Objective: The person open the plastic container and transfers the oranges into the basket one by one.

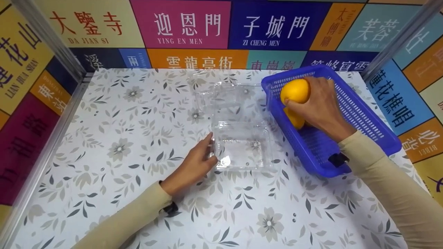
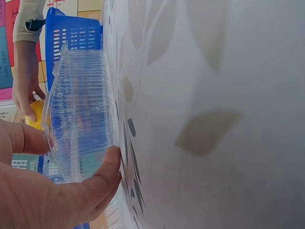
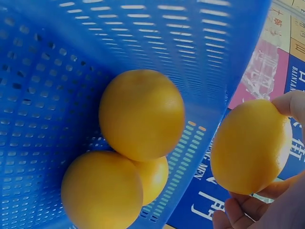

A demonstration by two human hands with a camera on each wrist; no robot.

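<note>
My right hand (image 1: 320, 100) grips an orange (image 1: 295, 91) over the far left part of a blue plastic basket (image 1: 391, 147). In the right wrist view that orange (image 3: 251, 147) is held beside the basket's wall, thumb and fingers around it. Three more oranges (image 3: 141, 116) lie together inside the basket. To the left stands a clear plastic clamshell box (image 1: 242, 166), its lid (image 1: 230, 107) folded back. My left hand (image 1: 192, 164) touches the box's left side. In the left wrist view its fingers lie fairly straight along the box wall (image 2: 83, 114), low by the tabletop.
Behind the lid there is more clear plastic (image 1: 204, 81), hard to make out. A white tablecloth with grey leaves and flowers (image 1: 119, 149) covers the table. Colourful panels with lettering (image 1: 188, 24) close off the back and both sides.
</note>
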